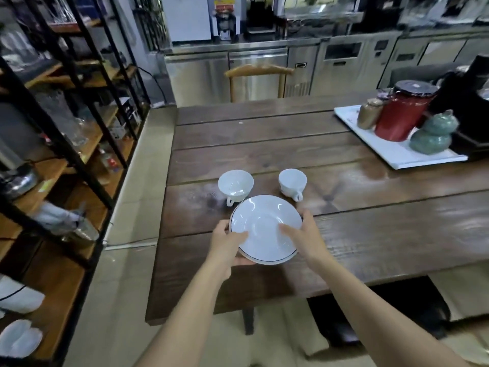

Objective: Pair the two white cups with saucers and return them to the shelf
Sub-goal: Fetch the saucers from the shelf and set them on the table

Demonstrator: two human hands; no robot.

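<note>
Two white cups stand on the dark wooden table [370,234]: the left cup [235,184] and the right cup [292,182], each with its handle toward me. Just in front of them I hold a stack of white saucers [264,223] with a thin dark rim, tilted slightly above the table. My left hand [227,241] grips the stack's left edge, thumb on top. My right hand [304,237] grips the right edge, thumb on the top saucer. A second saucer's edge shows under the top one.
A black metal shelf [66,160] with wooden boards stands to the left, holding glassware and white dishes. A white tray [391,152] with a red jar and a green ceramic pot sits at the table's far right. A wooden chair [258,71] stands behind the table.
</note>
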